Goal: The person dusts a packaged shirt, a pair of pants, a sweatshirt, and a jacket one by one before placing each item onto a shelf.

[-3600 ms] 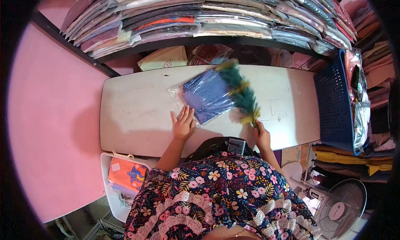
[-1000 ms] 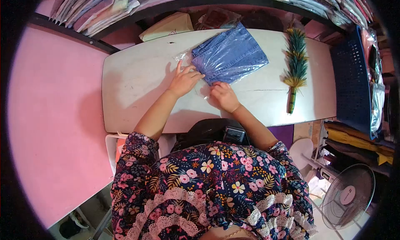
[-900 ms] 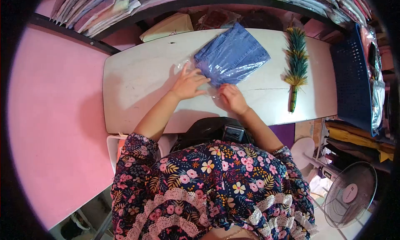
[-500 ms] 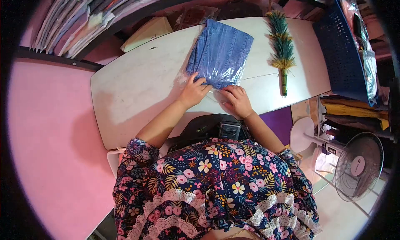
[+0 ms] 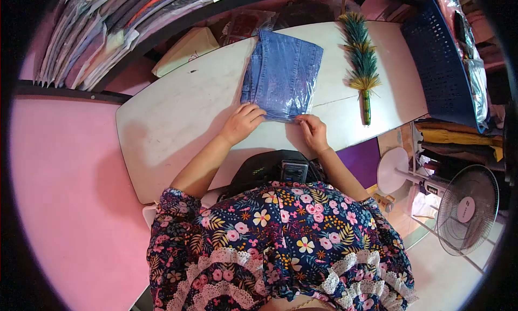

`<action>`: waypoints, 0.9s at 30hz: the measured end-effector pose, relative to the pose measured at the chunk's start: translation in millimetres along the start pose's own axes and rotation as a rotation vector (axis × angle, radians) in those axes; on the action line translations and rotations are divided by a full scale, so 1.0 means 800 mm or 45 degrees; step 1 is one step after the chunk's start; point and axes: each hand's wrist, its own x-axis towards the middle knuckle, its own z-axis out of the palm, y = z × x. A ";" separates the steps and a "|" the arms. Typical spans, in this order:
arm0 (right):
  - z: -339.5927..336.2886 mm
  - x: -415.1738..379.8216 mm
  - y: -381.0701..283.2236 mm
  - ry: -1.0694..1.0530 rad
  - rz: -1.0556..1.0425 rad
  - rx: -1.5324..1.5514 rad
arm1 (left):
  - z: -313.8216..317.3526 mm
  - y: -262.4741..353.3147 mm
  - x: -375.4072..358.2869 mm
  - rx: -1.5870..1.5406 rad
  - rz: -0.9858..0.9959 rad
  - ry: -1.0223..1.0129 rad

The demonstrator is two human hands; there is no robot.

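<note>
Folded blue jeans (image 5: 286,73) lie inside a clear plastic bag (image 5: 280,117) on the white table. My left hand (image 5: 244,123) is at the bag's near left corner, its fingers curled on the edge. At the near right corner, my right hand (image 5: 314,134) pinches the plastic edge between thumb and fingers. The bag's near edge runs fairly straight between both hands. Part of the left thumb is hidden beneath the hand.
A green and yellow feathery duster (image 5: 362,57) lies right of the jeans on the table (image 5: 178,133). A blue perforated basket (image 5: 440,68) stands at the right end. Bagged garments (image 5: 102,35) fill the upper-left shelf. A fan (image 5: 467,209) stands at lower right.
The bunched near edge of the bag is now drawn out straighter over the jeans. My hands have moved slightly apart and lower. The view has shifted a little.
</note>
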 end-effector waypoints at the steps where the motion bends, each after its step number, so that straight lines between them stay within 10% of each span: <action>1: -0.004 0.001 0.001 -0.005 -0.142 -0.023 | 0.002 -0.001 0.000 0.000 0.001 -0.004; 14: -0.050 0.019 -0.035 0.362 0.150 -0.037 | 0.022 0.020 0.055 -0.444 -0.361 -0.065; 17: -0.049 0.006 -0.020 0.053 -0.774 -0.456 | 0.019 0.016 0.060 -0.483 -0.434 -0.131; 25: -0.028 0.041 -0.023 -0.254 -0.690 -0.663 | 0.020 0.006 0.061 -0.799 -0.616 -0.185; 27: -0.033 0.046 -0.017 -0.259 -0.687 -0.623 | 0.017 -0.006 0.049 -0.559 -0.183 -0.060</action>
